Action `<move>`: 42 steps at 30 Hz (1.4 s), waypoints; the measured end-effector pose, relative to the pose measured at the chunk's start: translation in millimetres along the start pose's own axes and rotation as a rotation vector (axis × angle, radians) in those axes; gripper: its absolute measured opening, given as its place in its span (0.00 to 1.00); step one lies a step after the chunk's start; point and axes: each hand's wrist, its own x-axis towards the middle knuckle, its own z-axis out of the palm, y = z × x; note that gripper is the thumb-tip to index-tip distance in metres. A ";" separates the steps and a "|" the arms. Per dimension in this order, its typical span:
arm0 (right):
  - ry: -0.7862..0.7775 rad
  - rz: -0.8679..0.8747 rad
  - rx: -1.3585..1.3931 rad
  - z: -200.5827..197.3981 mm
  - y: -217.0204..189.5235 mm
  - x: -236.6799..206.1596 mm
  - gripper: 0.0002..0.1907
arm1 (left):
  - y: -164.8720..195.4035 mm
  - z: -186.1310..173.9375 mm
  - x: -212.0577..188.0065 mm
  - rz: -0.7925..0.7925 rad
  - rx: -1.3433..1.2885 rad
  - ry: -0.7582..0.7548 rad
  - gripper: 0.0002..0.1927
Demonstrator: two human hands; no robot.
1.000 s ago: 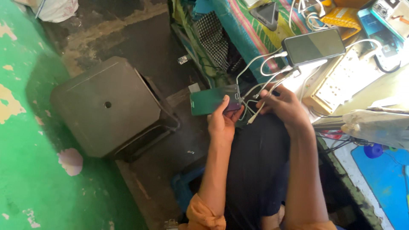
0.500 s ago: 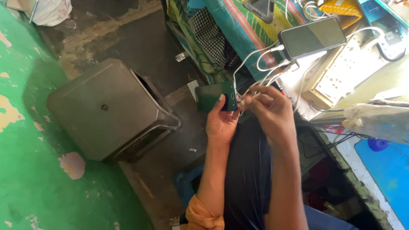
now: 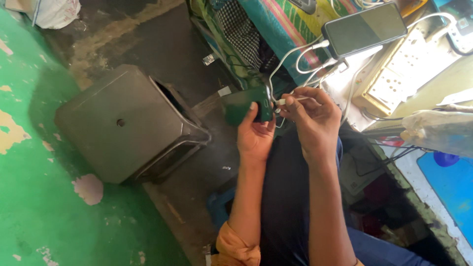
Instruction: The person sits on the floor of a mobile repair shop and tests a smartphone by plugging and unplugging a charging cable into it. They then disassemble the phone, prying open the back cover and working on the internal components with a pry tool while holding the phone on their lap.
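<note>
Phone [image 3: 245, 104]: dark green, held above the lap, just left of the bench edge.
Left hand [image 3: 255, 135]: fingers closed around the phone's lower end — thumb across its face.
Right hand [image 3: 311, 118]: fingertips pinched on a white plug [image 3: 282, 101], touching the phone's end.
Cable [image 3: 290, 56]: white, runs up to the bench.
Second phone [image 3: 364, 29]: lies on the bench, screen dark — well apart.
Stool [image 3: 123, 123]: grey, on the floor, left.

Left hand [image 3: 254, 135] grips dark green phone [image 3: 246, 104]; right hand [image 3: 313, 118] pinches white cable plug [image 3: 282, 101] at the phone's end. Grey stool [image 3: 125, 123] on green floor [image 3: 39, 207], well apart.
</note>
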 end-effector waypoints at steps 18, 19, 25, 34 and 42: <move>-0.543 -0.361 -1.730 47.0 24.3 44.4 0.05 | 197.0 91.3 51.9 0.150 1.244 -0.096 0.21; -0.536 -0.379 -1.803 48.8 36.8 46.6 0.05 | 201.6 92.8 54.9 0.124 1.273 -0.080 0.20; -0.607 -0.220 -1.957 39.4 57.3 59.1 0.05 | 220.3 63.6 49.5 0.116 0.990 -0.040 0.18; -0.364 0.197 -0.627 43.7 22.9 59.0 0.11 | 121.4 40.9 39.5 0.185 0.155 -0.077 0.12; -0.330 0.147 -0.377 31.4 23.5 57.9 0.13 | 43.5 33.3 27.8 0.129 -0.094 -0.161 0.09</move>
